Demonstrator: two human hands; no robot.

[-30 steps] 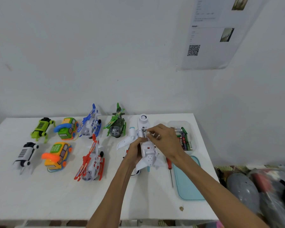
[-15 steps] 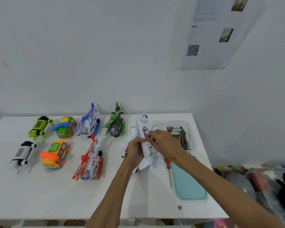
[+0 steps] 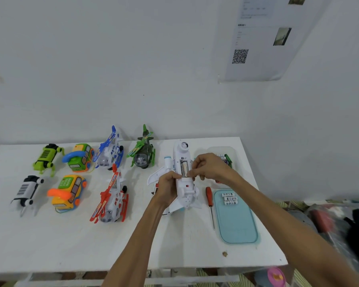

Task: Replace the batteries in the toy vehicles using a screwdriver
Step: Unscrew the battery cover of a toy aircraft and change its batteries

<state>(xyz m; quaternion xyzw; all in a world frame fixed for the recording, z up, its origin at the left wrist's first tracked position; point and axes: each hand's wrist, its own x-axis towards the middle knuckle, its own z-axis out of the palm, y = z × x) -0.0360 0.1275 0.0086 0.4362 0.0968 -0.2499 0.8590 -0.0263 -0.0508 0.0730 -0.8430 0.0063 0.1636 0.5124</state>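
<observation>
A white toy airplane (image 3: 185,194) lies belly up on the white table (image 3: 71,241), its battery compartment open with a battery (image 3: 184,168) showing inside. My left hand (image 3: 167,188) grips the airplane's body from the left. My right hand (image 3: 209,167) pinches at the battery in the compartment with thumb and fingertips. A red-handled screwdriver (image 3: 210,200) lies on the table just right of the airplane. Three white batteries (image 3: 229,198) lie on a teal tray (image 3: 236,226). A clear box of batteries (image 3: 226,158) sits behind my right hand, partly hidden.
Several toys stand to the left: a green helicopter (image 3: 143,151), a blue helicopter (image 3: 109,151), a red helicopter (image 3: 112,198), two phone cars (image 3: 67,193), a green robot dog (image 3: 47,157) and a white one (image 3: 26,190). The table's right edge borders bags on the floor (image 3: 330,220).
My hands have stayed at the airplane's open compartment, the right fingers shifting slightly over the battery. The view has tipped a little, and the batteries on the teal tray now show.
</observation>
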